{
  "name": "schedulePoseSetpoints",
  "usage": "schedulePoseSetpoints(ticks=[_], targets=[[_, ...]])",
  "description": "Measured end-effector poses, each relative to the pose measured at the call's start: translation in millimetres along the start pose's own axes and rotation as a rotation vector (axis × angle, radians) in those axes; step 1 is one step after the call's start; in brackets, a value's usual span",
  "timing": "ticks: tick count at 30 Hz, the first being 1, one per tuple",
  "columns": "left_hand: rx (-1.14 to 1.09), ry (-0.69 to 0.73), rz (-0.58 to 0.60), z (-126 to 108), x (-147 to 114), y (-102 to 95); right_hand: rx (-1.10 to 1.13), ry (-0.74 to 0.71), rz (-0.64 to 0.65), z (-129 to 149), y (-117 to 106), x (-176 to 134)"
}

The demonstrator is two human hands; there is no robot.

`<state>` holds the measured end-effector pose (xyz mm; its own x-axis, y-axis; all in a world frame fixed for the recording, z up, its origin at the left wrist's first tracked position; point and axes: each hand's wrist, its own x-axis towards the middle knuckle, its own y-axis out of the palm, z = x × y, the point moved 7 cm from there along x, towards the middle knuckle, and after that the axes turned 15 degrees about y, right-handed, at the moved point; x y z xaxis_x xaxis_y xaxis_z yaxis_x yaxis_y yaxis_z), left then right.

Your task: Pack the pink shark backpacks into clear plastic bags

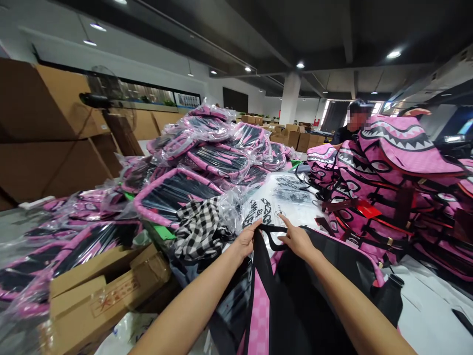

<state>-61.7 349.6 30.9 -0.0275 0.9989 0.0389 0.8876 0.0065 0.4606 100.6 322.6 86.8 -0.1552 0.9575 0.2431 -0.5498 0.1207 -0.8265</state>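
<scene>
In front of me stands a backpack (306,291) with a black back panel, pink checkered edges and black straps. My left hand (248,240) is closed at its top left, pinching the black strap (263,246) between thumb and fingers. A narrow black loop (272,241) runs from there towards my right hand (298,239). That hand's index finger is stretched out and its thumb is apart from it, at the loop's right side. Its other fingers are partly hidden. Just beyond both hands lies a clear plastic bag (254,209) with black print.
Plastic-wrapped pink and black backpacks (218,160) are heaped ahead and left. Unwrapped shark-mouth backpacks (369,197) are stacked at right, with a person (351,121) behind. A black-and-white checked cloth (201,229), an open carton (111,291) and a fan (99,98) stand left.
</scene>
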Motion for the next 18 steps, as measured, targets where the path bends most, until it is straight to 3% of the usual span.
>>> schedulePoseSetpoints(ticks=[2, 5, 8, 10, 12, 13, 15, 16, 18], targets=[[0.032, 0.073, 0.087, -30, -12, 15.6, 0.020, 0.021, -0.038, 11, -11, 11], [0.071, 0.227, 0.179, -74, -33, 36.5, 0.061, 0.038, -0.156, 16, -46, 8], [0.157, 0.438, 0.217, -103, -46, 56.1, 0.075, 0.043, -0.196, 11, -67, -30], [0.274, 0.590, 0.285, -107, -46, 77.9, 0.107, 0.020, -0.112, 10, -57, -77], [0.456, 0.732, 0.383, -95, -41, 107.0, 0.204, -0.029, 0.056, 15, -29, -133], [0.546, 0.776, 0.430, -82, -37, 121.9, 0.246, -0.040, 0.175, 19, -11, -162], [0.706, 0.826, 0.501, -47, -31, 147.2, 0.244, 0.017, 0.270, 20, 9, -212], [0.765, 0.829, 0.524, -27, -29, 156.2, 0.230, 0.052, 0.292, 19, 10, -232], [0.843, 0.810, 0.549, 10, -28, 166.1, 0.202, 0.145, 0.308, 10, -7, -257]])
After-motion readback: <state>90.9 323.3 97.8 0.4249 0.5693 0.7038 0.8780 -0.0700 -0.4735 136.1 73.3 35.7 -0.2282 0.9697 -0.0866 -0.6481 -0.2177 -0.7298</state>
